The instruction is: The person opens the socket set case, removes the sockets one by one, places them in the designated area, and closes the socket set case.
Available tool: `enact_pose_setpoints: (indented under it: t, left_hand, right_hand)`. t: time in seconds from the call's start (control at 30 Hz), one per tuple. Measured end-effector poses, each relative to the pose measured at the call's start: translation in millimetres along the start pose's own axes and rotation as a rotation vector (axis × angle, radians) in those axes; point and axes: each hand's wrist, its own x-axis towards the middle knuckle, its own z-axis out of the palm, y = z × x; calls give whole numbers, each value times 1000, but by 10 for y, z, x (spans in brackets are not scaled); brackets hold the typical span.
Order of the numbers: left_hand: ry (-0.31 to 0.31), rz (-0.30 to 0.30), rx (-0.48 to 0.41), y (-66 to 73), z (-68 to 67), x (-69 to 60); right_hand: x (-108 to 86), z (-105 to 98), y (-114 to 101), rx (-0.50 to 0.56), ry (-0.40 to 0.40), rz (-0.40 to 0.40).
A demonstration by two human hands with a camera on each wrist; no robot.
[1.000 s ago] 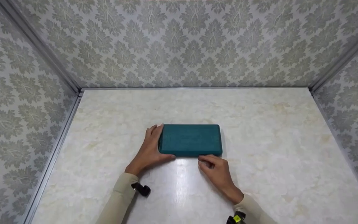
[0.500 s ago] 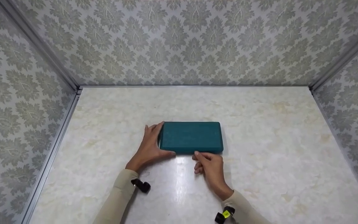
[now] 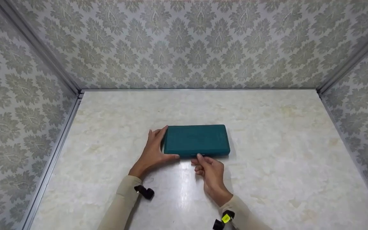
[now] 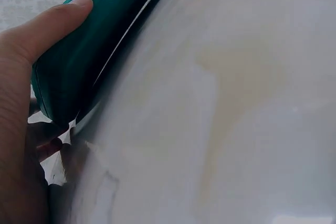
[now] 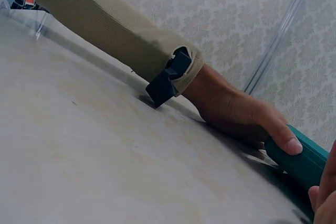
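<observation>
A teal rectangular case (image 3: 196,139) lies lid-down or lid-up, I cannot tell which, on the pale marbled table, its lid closed. My left hand (image 3: 153,153) grips its left end, the thumb along the front side and the fingers round the back left corner. In the left wrist view that thumb presses the case's side (image 4: 100,35), near a small latch-like outline. At the middle of the front edge, my right hand (image 3: 212,174) pinches the case's rim with thumb and forefinger; its other fingers are curled. What the right fingertips hold exactly is partly hidden.
The marbled table (image 3: 283,153) extends round the case on all sides. Patterned wallpaper panels (image 3: 184,41) with metal edge strips stand at the back, left and right. A black wrist camera (image 3: 145,192) is strapped to the left sleeve.
My right hand has slid left along the front edge to its middle, its thumb turning up onto the rim. The case has turned slightly. The left hand keeps its hold.
</observation>
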Motion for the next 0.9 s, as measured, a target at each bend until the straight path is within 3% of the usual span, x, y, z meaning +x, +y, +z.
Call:
enact_pose_setpoints:
  t: [0.23, 0.7, 0.9]
  left_hand:
    - [0, 14, 12, 1, -5, -2]
    - [-31, 17, -4, 1, -31, 11]
    - [-56, -27, -11, 11, -33, 10]
  right_hand:
    - [3, 46, 23, 23, 53, -33]
    - [4, 38, 13, 37, 52, -36]
    - [-8, 28, 15, 46, 51, -33]
